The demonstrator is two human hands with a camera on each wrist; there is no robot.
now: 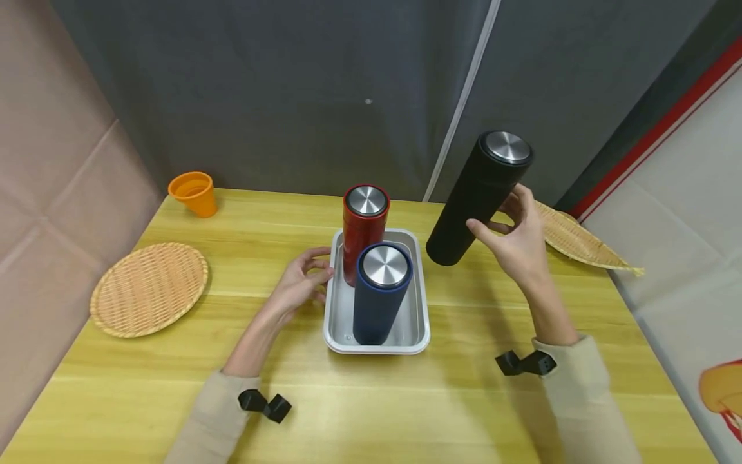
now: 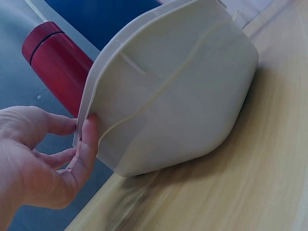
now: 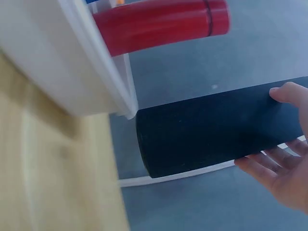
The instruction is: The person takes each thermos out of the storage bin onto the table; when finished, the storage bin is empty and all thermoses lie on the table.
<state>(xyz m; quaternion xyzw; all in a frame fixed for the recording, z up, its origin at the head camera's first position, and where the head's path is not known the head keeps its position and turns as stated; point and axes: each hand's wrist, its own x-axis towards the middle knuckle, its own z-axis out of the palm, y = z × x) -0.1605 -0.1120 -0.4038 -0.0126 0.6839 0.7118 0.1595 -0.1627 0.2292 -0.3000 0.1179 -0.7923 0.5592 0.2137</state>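
A grey-white tray (image 1: 420, 322) stands mid-table with a red thermos (image 1: 358, 238) and a dark blue thermos (image 1: 377, 316) upright in it, both with silver lids. My left hand (image 1: 303, 281) pinches the tray's left rim; the left wrist view shows thumb and fingers at the rim (image 2: 91, 91). My right hand (image 1: 518, 238) grips a black thermos (image 1: 472, 200) around its side. That thermos is tilted, its silver top leaning right, its base in the air just right of the tray. In the right wrist view its base (image 3: 144, 144) appears beside the tray's corner.
At the back left stands an orange cup (image 1: 199, 196). A round woven tray (image 1: 149, 290) lies on the left of the wooden table (image 1: 371, 412), and another woven tray (image 1: 580, 241) lies behind my right hand. A dark grey curtain (image 1: 290, 96) hangs along the back edge.
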